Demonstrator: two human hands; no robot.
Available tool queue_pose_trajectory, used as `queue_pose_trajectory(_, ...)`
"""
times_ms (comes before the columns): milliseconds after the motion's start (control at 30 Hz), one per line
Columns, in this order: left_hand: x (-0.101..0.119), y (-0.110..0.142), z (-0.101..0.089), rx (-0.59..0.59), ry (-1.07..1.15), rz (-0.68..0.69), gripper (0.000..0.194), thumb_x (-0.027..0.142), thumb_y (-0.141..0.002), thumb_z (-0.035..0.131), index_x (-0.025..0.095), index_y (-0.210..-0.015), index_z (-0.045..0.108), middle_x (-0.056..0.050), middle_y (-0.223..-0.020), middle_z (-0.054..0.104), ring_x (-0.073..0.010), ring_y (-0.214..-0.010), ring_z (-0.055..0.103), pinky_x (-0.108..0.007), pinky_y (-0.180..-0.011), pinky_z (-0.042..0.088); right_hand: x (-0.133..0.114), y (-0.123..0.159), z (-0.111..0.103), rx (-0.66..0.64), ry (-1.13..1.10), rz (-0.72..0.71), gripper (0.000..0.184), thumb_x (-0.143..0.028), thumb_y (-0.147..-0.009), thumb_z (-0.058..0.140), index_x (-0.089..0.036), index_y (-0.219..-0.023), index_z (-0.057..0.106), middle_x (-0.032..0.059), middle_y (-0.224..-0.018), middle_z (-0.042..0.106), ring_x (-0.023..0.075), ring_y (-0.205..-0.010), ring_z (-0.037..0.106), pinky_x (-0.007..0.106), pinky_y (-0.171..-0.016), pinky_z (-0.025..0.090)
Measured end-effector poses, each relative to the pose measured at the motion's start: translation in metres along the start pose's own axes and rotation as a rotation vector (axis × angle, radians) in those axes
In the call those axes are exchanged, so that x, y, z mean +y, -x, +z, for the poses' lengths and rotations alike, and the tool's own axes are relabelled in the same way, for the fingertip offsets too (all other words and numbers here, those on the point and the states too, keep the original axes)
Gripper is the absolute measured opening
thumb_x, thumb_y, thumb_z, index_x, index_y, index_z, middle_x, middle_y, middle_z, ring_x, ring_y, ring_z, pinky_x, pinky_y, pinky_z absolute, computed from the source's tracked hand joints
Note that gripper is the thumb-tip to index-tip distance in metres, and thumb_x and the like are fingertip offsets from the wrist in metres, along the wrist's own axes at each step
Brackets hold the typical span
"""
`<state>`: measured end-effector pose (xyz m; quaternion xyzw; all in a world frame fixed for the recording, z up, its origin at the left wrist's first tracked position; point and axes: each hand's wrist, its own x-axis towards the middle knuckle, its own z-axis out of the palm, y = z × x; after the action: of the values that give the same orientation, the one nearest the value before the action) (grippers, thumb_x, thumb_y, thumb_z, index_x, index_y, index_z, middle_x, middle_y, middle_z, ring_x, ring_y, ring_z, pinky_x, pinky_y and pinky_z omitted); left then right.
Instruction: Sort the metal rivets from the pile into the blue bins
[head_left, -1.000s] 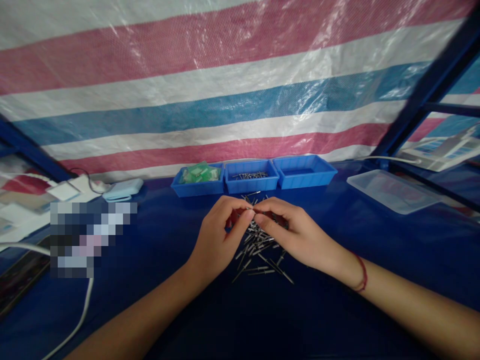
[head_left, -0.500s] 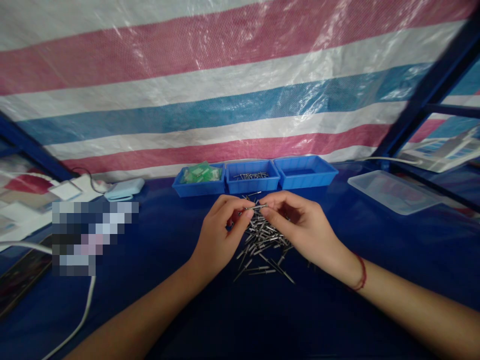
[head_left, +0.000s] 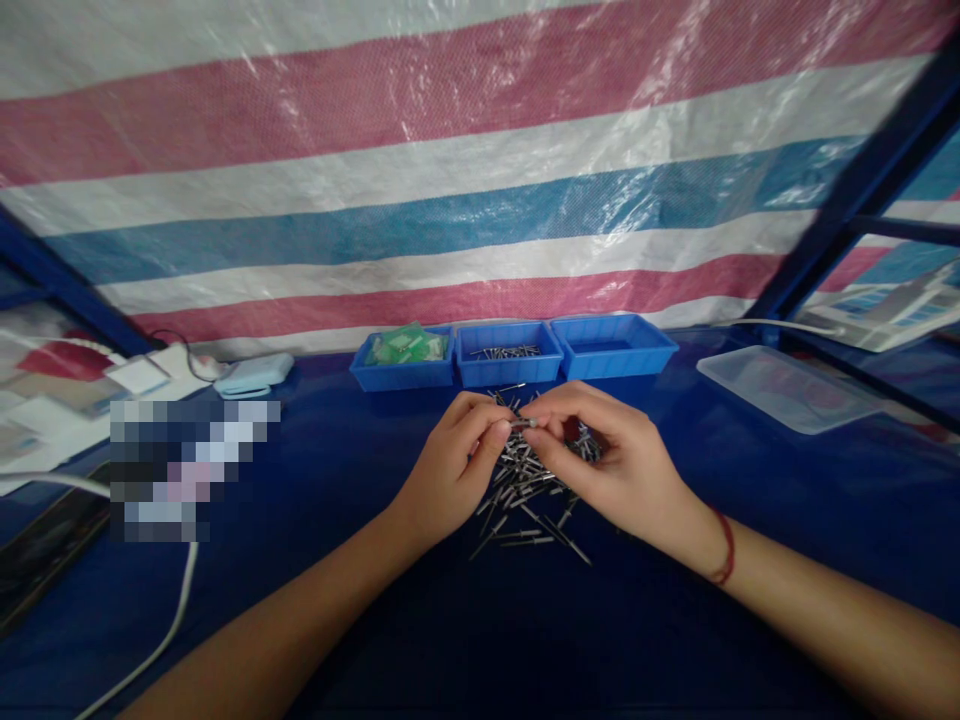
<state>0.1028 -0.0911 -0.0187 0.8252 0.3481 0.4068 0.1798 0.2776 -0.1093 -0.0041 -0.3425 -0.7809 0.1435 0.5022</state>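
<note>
Between my two hands, above the pile, is a small metal blind rivet [head_left: 522, 424]. My left hand [head_left: 459, 462] is closed, pinching its left end between thumb and forefinger. Thumb and fingers of my right hand [head_left: 616, 446] close on the other end, so only a short middle stretch shows. Directly below lies a loose heap of silvery blind rivets [head_left: 521, 482] on the blue table [head_left: 480, 630]. My right hand covers part of the heap's right side.
Behind the heap three blue bins stand side by side: one with green packets [head_left: 405, 345], one with metal rivets [head_left: 510, 375], and a right one [head_left: 619, 365]. A translucent lid [head_left: 787, 388] lies right. Left are a phone [head_left: 56, 540], a white cable [head_left: 180, 600] and a light-blue case [head_left: 255, 374].
My right hand has shifted slightly right from my left, and the rivet between them has come into view. Its tilt has changed since half a second ago. The camera view has moved slightly.
</note>
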Motion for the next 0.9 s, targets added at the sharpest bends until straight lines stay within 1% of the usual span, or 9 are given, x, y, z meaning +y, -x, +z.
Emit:
queue_pose_trajectory(100,0.001,0.0,-0.001,-0.019,-0.033,0.019,0.019,0.017,-0.094,0.035,0.017,-0.091,0.054,-0.006,-0.094,0.054,-0.0158,-0.093,0.053,-0.032,-0.086,0.043,0.0,-0.003,-0.005,-0.085,0.218,-0.153,0.008,-0.018,-0.084,0.054,-0.016,-0.088,0.06,0.0042,-0.082,0.063,0.0138,-0.074,0.057,0.028,-0.067,0.046)
queue_pose_trajectory(200,-0.002,-0.002,-0.003,0.038,-0.106,-0.021,0.021,0.019,-0.095,0.032,0.016,-0.103,0.051,-0.007,-0.099,0.056,-0.0173,-0.098,0.052,-0.034,-0.09,0.042,0.005,-0.016,-0.009,-0.139,0.473,-0.225,0.015,-0.024,-0.087,0.049,-0.014,-0.083,0.061,0.0072,-0.083,0.063,0.0183,-0.079,0.058,0.033,-0.074,0.045)
queue_pose_trajectory(300,-0.013,-0.004,-0.006,0.095,-0.177,-0.079,0.024,0.022,-0.096,0.032,0.016,-0.115,0.047,-0.008,-0.101,0.057,-0.0181,-0.098,0.053,-0.036,-0.091,0.041,0.021,-0.042,-0.009,-0.065,0.593,-0.178,0.022,-0.028,-0.089,0.045,-0.014,-0.084,0.061,0.0079,-0.08,0.063,0.0191,-0.076,0.058,0.033,-0.07,0.045)
queue_pose_trajectory(400,-0.025,-0.004,-0.01,0.065,-0.251,-0.087,0.024,0.022,-0.095,0.034,0.017,-0.111,0.051,-0.007,-0.1,0.058,-0.0183,-0.096,0.053,-0.037,-0.09,0.041,0.043,-0.069,-0.005,0.02,0.695,-0.074,0.026,-0.03,-0.09,0.041,-0.014,-0.086,0.061,0.0088,-0.079,0.063,0.0192,-0.072,0.058,0.032,-0.066,0.044)
queue_pose_trajectory(467,-0.03,-0.003,-0.011,0.011,-0.306,-0.084,0.021,0.02,-0.094,0.037,0.018,-0.106,0.055,-0.005,-0.099,0.059,-0.0186,-0.094,0.052,-0.037,-0.089,0.041,0.055,-0.078,-0.001,-0.017,0.828,-0.046,0.026,-0.031,-0.089,0.043,-0.012,-0.089,0.062,0.0125,-0.084,0.064,0.0231,-0.077,0.059,0.035,-0.068,0.044)
queue_pose_trajectory(533,-0.033,-0.002,-0.012,-0.05,-0.354,-0.072,0.02,0.018,-0.091,0.041,0.018,-0.101,0.059,-0.005,-0.098,0.059,-0.0188,-0.092,0.051,-0.037,-0.087,0.042,0.061,-0.076,0.002,-0.077,0.915,-0.052,0.028,-0.032,-0.088,0.044,-0.011,-0.092,0.062,0.0148,-0.088,0.064,0.0266,-0.083,0.058,0.038,-0.072,0.044)
queue_pose_trajectory(600,-0.033,-0.001,-0.011,-0.098,-0.387,-0.041,0.021,0.015,-0.089,0.043,0.018,-0.098,0.062,-0.005,-0.098,0.059,-0.0191,-0.092,0.05,-0.036,-0.087,0.042,0.061,-0.064,0.003,-0.119,0.908,-0.054,0.029,-0.033,-0.088,0.044,-0.011,-0.096,0.062,0.0143,-0.09,0.064,0.027,-0.085,0.058,0.039,-0.075,0.044)
queue_pose_trajectory(767,-0.033,-0.007,-0.005,-0.15,-0.495,0.027,0.025,0.016,-0.088,0.044,0.022,-0.1,0.064,-0.005,-0.105,0.056,-0.0214,-0.095,0.048,-0.038,-0.084,0.042,0.044,-0.027,-0.004,-0.207,0.689,-0.014,0.021,-0.028,-0.086,0.049,-0.015,-0.094,0.062,0.0093,-0.089,0.066,0.0238,-0.084,0.059,0.038,-0.078,0.046)
queue_pose_trajectory(900,-0.041,-0.017,0.002,-0.149,-0.586,0.02,0.028,0.023,-0.09,0.041,0.021,-0.108,0.063,-0.008,-0.112,0.054,-0.0241,-0.098,0.047,-0.041,-0.083,0.042,0.038,-0.017,-0.011,-0.186,0.557,0.088,0.015,-0.027,-0.083,0.052,-0.017,-0.09,0.062,0.0069,-0.085,0.066,0.0207,-0.076,0.061,0.035,-0.069,0.048)
